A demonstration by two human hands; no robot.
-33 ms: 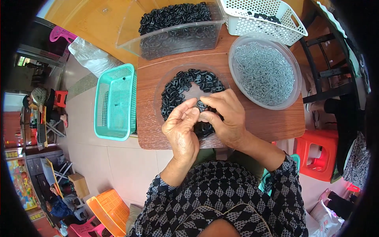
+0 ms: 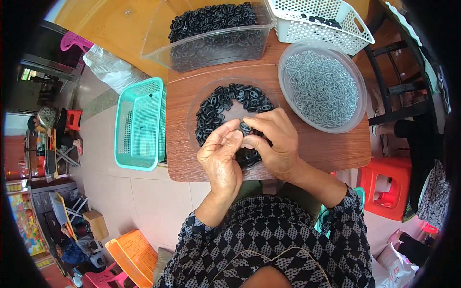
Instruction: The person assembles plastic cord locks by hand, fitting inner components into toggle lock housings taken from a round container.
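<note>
My right hand (image 2: pixel 276 141) is closed, thumb and forefinger pinching a small black oval plastic piece with holes (image 2: pixel 245 127). My left hand (image 2: pixel 221 156) is pinched close beside it, fingertips almost meeting the right ones; what it holds, if anything, is hidden. Both hands are over a shallow round clear tray (image 2: pixel 191 115), where many similar black pieces (image 2: pixel 207 119) lie in a ring around a bare middle. To the right stands a second round clear tray (image 2: pixel 361 108), full of small silver metal pieces (image 2: pixel 321 89) that look like springs.
A clear bin (image 2: pixel 225 34) of black pieces and a white basket (image 2: pixel 293 36) stand at the back of the wooden table (image 2: pixel 180 158). A turquoise basket (image 2: pixel 158 134) is at left, an orange crate (image 2: pixel 132 254) lower left, a red stool (image 2: pixel 384 187) at right. Other people sit farther off.
</note>
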